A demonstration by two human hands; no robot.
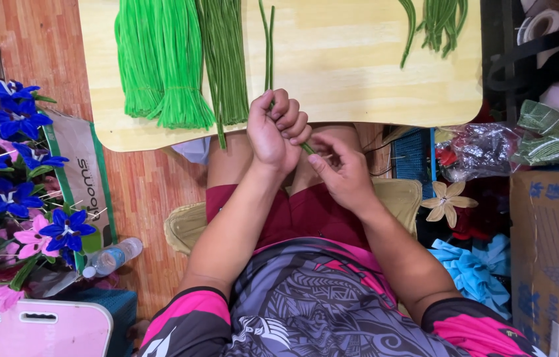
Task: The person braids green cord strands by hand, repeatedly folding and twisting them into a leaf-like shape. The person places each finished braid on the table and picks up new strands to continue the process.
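Note:
My left hand [274,129] is closed in a fist around a thin green stem [270,53] that runs up over the wooden board [352,73]. My right hand [340,166] pinches the lower end of the same stem just below the left fist, fingertips close together. Both hands hover above my lap, near the board's front edge. On the board lie a bundle of bright green strips [160,59], a bundle of darker green stems [225,59] and a few curved green stems [441,23] at the far right.
Blue and pink artificial flowers [18,165] fill the left side, with a plastic bottle [113,256] and a pink case [38,328] below. At the right are a cardboard box [554,258], a cream flower [448,201], light blue material [474,271] and wrapped bundles [550,135].

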